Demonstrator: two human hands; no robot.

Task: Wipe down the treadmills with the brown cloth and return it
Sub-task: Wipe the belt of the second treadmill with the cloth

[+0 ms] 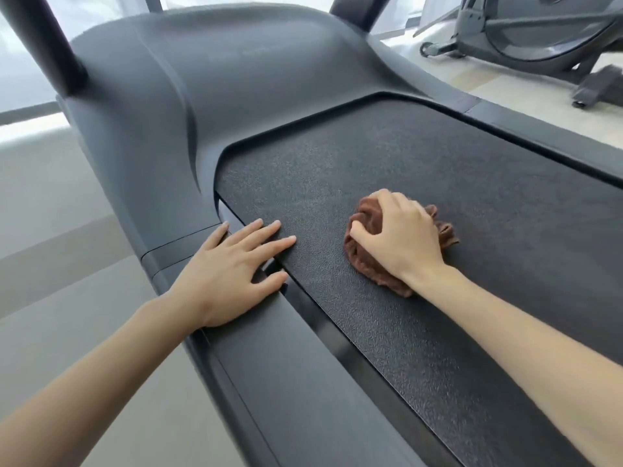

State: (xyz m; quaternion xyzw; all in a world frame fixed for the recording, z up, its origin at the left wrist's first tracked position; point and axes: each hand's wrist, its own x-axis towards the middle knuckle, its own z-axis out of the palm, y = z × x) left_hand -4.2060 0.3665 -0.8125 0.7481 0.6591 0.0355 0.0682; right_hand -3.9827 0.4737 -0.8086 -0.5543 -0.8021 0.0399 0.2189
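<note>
Bare left forearm (101, 375) comes in closest, bottom-left corner, leading up to the left hand (232, 274). It's flat with the fingers straight and spread: palm on the treadmill's grey side rail (269, 358), fingertips just over the edge onto the running belt (438, 156). It holds nothing, and looks to me like it's just bracing.

Moving right, the brown cloth (369, 264) is bunched into a wad on the belt, toward the front end near the big grey motor cover (236, 79). The right hand (401, 234) sits on top of it, fingers curled down into the fabric and gripping it against the textured surface, with the right forearm (522, 332) trailing off to the lower right. Far right, up in the corner, another exercise machine (539, 38) stands well apart on the floor. It looks like an elliptical, but it's blurry.

Progress-wise, I'd say we're mid-wipe on this one belt. Honestly can't tell which parts are already done, since there are no streaks or damp patches I can make out. No other treadmill is in sight, so those, plus putting the cloth back, look like what's left.
</note>
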